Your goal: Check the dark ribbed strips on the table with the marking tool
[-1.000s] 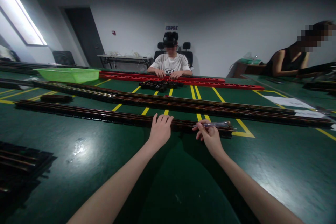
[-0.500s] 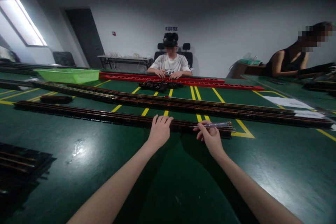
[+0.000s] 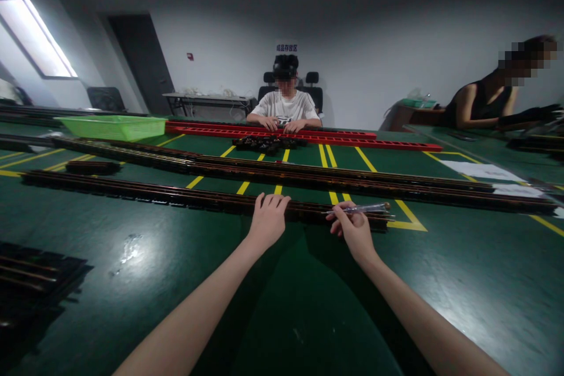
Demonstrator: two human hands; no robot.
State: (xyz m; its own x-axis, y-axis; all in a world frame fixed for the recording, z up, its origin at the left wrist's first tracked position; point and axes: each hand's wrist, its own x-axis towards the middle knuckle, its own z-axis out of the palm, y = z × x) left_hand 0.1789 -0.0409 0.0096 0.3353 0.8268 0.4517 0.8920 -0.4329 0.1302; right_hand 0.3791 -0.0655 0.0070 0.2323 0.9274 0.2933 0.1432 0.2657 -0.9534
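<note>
So, nearest stuff first: there's some dark ribbed stuff [image 3: 30,273] at the near left of the green counter [image 3: 176,282], can't tell how many pieces. Then two bare hands on one long dark strip [image 3: 145,191], which runs left to right, right end a bit closer to me. Left hand [image 3: 268,222] lies palm down on it, fingers slightly spread. Right hand [image 3: 352,226] is pinching one slim clear-handled tool [image 3: 370,208] above the strip's right part, tip pointing left, long axis nearly in line with the strip. Past that, one short dark piece [image 3: 92,167], more long dark strips [image 3: 308,175] (overlapping, can't count), one pile of black parts [image 3: 264,143], one green basket [image 3: 114,127], at least two red strips [image 3: 396,145] and one person in white [image 3: 286,104].
</note>
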